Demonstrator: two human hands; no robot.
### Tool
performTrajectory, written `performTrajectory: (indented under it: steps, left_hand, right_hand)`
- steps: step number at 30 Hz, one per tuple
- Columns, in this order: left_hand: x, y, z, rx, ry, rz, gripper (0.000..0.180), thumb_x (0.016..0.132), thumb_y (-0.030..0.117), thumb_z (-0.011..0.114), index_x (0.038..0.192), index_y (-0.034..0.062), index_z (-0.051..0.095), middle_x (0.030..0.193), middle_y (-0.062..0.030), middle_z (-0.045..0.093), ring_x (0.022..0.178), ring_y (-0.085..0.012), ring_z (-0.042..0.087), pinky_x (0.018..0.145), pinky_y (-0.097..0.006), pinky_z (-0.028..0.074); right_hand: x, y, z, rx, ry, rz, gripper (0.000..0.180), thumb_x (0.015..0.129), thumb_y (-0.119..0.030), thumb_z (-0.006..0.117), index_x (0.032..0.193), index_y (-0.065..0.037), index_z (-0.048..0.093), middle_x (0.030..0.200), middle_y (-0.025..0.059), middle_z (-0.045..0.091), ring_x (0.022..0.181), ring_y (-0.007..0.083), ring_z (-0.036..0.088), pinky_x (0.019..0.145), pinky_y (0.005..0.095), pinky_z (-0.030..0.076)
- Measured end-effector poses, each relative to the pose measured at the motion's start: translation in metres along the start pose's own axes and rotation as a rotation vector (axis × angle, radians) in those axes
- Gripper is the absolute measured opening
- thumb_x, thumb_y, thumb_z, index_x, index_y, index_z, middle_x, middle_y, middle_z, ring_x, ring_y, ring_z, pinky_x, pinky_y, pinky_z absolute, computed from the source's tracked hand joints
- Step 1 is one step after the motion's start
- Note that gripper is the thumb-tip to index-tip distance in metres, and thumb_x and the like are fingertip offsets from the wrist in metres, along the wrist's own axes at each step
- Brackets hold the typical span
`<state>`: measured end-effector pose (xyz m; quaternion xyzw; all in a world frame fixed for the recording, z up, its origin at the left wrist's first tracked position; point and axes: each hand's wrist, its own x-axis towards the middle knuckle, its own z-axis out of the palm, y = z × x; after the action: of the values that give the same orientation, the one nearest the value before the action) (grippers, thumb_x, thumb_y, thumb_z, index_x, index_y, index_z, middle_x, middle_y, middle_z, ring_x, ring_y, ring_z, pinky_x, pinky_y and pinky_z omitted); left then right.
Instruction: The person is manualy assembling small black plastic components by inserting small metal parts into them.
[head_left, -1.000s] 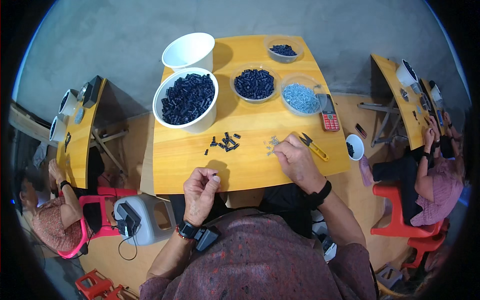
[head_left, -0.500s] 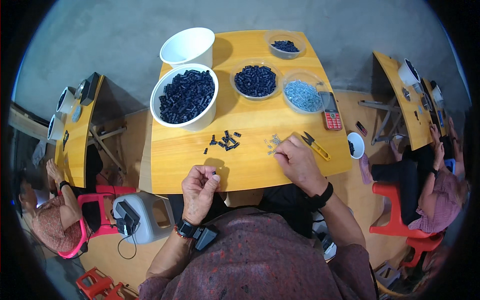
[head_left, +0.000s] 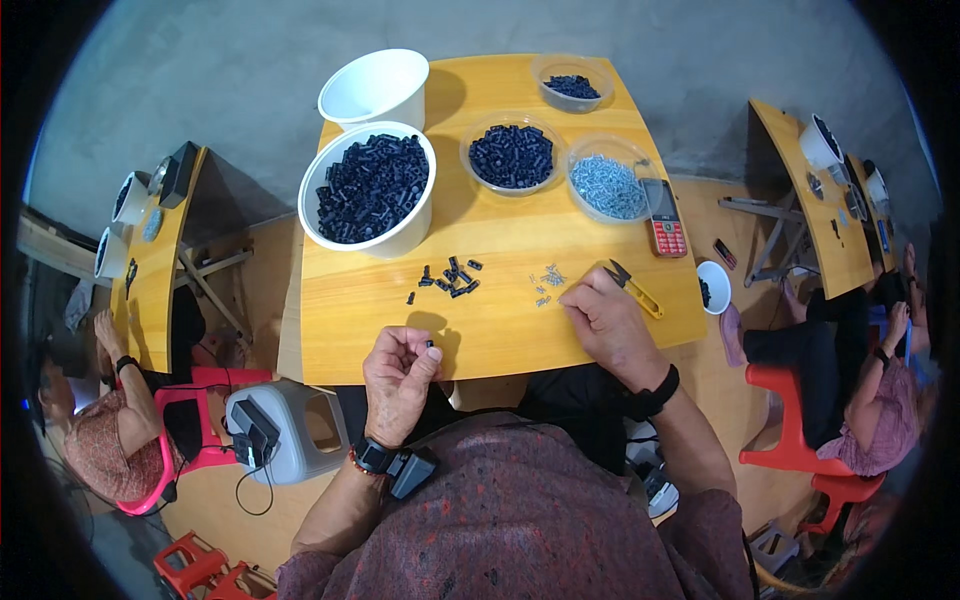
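My left hand (head_left: 398,378) is closed at the table's front edge, pinching a small black plastic part (head_left: 430,344) between thumb and forefinger. To its right, my right hand (head_left: 615,325) hovers low over the table with fingers pressed together. Anything between those fingertips is too small to make out. Just beyond them lies a loose scatter of tiny silvery metal pieces (head_left: 552,274). Several loose black plastic parts (head_left: 456,277) lie farther left on the wood. Yellow-handled snips (head_left: 638,292) rest beside my right hand, their dark blades partly next to my knuckles.
On the yellow table (head_left: 380,330) stand a white bucket of black parts (head_left: 370,190), a white bucket (head_left: 375,85) behind it, tubs of black parts (head_left: 511,155) (head_left: 572,88), and a tub of silvery pieces (head_left: 608,187). A red keypad phone (head_left: 667,235) lies at right. Co-workers sit at both sides.
My right hand has shifted slightly right, away from the silvery pieces, uncovering more of them. My left hand keeps its pinch on the black part, almost unmoved.
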<state>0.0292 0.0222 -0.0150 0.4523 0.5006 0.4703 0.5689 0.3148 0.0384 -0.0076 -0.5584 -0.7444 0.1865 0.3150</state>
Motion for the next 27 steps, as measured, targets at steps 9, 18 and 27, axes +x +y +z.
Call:
performTrajectory:
  steps: [9,18,27]
  left_hand:
    - [0.001,-0.005,-0.006,0.023,-0.03,-0.009,0.014,0.092,0.006,0.066,0.101,0.0026,0.056,0.086,0.0001,0.057,0.069,-0.0067,0.057,0.064,-0.023,0.054]
    - [-0.001,-0.007,-0.01,-0.068,-0.029,-0.017,0.011,0.093,0.005,0.064,0.102,0.0019,0.058,0.087,-0.0015,0.06,0.074,-0.0093,0.061,0.07,-0.025,0.056]
    - [-0.005,-0.005,-0.021,-0.271,-0.098,-0.017,0.012,0.091,0.003,0.066,0.1,0.0003,0.059,0.088,-0.0073,0.066,0.074,-0.0148,0.065,0.071,-0.028,0.056]
  right_hand:
    - [-0.003,-0.004,-0.002,-0.164,-0.073,0.0,0.008,0.09,-0.007,0.058,0.094,-0.001,0.056,0.092,0.0164,0.053,0.087,0.0374,0.059,0.074,0.0458,0.049]
    - [-0.001,0.005,0.003,-0.04,0.032,-0.032,0.005,0.094,-0.006,0.053,0.096,-0.001,0.054,0.089,0.0154,0.055,0.083,0.0332,0.06,0.071,0.0402,0.049]
    - [0.006,-0.066,0.036,0.817,-0.105,0.261,0.01,0.097,-0.006,0.054,0.103,-0.002,0.06,0.08,0.0021,0.06,0.068,0.0069,0.057,0.062,0.0223,0.049]
